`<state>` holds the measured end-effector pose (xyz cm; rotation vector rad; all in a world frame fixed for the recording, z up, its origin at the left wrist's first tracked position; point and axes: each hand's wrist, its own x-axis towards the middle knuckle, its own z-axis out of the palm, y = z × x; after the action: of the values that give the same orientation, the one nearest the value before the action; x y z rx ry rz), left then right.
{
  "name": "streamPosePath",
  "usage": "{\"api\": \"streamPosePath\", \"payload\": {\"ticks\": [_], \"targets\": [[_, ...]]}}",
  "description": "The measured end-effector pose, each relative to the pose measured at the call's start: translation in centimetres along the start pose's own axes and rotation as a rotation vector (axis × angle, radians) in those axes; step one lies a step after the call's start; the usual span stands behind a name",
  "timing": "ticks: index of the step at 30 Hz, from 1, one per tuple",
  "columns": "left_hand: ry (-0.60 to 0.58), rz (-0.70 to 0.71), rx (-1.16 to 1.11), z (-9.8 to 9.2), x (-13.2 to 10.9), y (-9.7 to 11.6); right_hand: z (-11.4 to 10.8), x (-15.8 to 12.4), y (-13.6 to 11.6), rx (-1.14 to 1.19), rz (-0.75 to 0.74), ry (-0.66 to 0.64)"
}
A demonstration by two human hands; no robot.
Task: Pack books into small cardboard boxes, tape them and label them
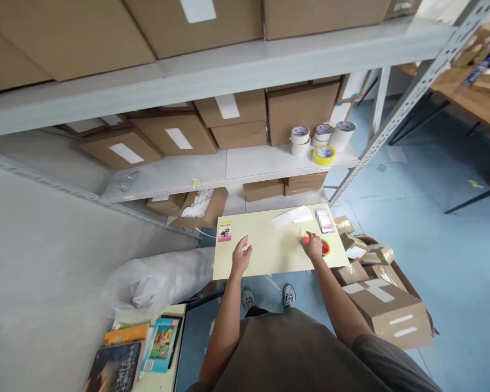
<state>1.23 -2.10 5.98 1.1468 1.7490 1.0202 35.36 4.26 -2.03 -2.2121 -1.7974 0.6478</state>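
Observation:
A narrow cream table (273, 258) stands before me. Above its left part my left hand (240, 257) is held open, fingers apart, with nothing in it. On the right side my right hand (312, 248) is closed around a red tape dispenser (325, 248) carrying a yellow-rimmed roll; the palm hides much of it. White paper strips (288, 218) lie behind that hand. Beside them, near the back right corner, is a blurred-out printed sheet (325, 221). A small pink-and-yellow card (224, 232) lies at the table's left edge.
A metal shelf (179, 177) with cardboard boxes rises behind the table. It bears white tape rolls (300, 140) and a yellow tape roll (324, 155). Cartons (387, 310) crowd the floor at right. Wrapped plastic (159, 280) and books (161, 343) are at left.

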Motion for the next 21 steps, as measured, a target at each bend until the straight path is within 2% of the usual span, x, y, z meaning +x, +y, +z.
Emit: {"api": "streamPosePath", "payload": {"ticks": [3, 5, 9, 12, 15, 21], "targets": [[0.076, 0.000, -0.035, -2.3, -0.2, 0.4, -0.2, 0.7, -5.2, 0.136, -0.180, 0.024], [0.120, 0.010, -0.061, -4.5, -0.5, 0.2, 0.3, 0.8, -9.3, 0.223, -0.268, -0.018], [0.233, 0.015, -0.103, -10.3, -1.7, -1.8, 2.4, -0.3, -18.4, 0.314, -0.466, -0.138], [0.347, -0.045, -0.144, -15.9, -3.4, -4.5, 4.9, -2.7, -25.3, 0.327, -0.604, -0.208], [0.486, -0.081, -0.180, -22.2, -5.6, -7.9, 8.2, -6.4, -32.2, 0.312, -0.709, -0.321], [0.766, -0.192, -0.215, -34.4, -11.5, -16.9, 16.8, -15.5, -45.0, 0.202, -1.008, -0.518]]}}
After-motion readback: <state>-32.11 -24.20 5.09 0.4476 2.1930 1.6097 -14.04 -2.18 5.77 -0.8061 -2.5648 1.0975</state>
